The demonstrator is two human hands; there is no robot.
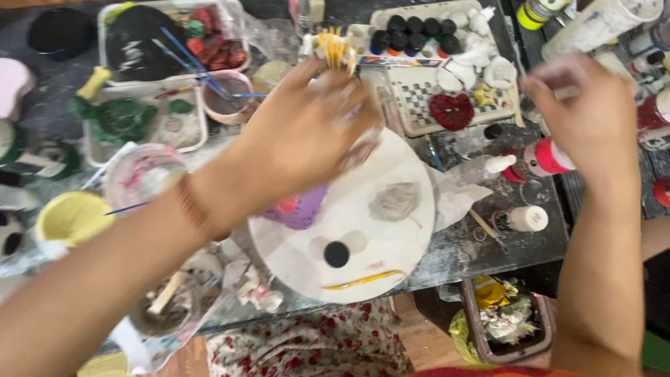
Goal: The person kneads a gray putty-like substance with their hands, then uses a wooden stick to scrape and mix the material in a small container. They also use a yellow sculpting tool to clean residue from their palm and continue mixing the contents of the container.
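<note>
My left hand (307,136) hovers over the middle of the table, its fingers closed on a bundle of thin yellow sticks (335,49) that point away from me. Under it lies a round white board (377,272) carrying a purple lump (301,209), a grey clay lump (394,201), a black round cap (336,254) and a yellow streak. My right hand (590,112) is blurred at the right, fingers curled, just above a red-and-white squeeze bottle (548,157). Whether it holds anything is unclear.
A white tray (105,63) with a black plate and blue brushes sits at the back left. A row of dark paint pots (415,31) and a checkered tray (419,105) with a red heart (451,110) stand behind the board. A yellow cup (70,216) is at the left, a small white bottle (527,218) at the right.
</note>
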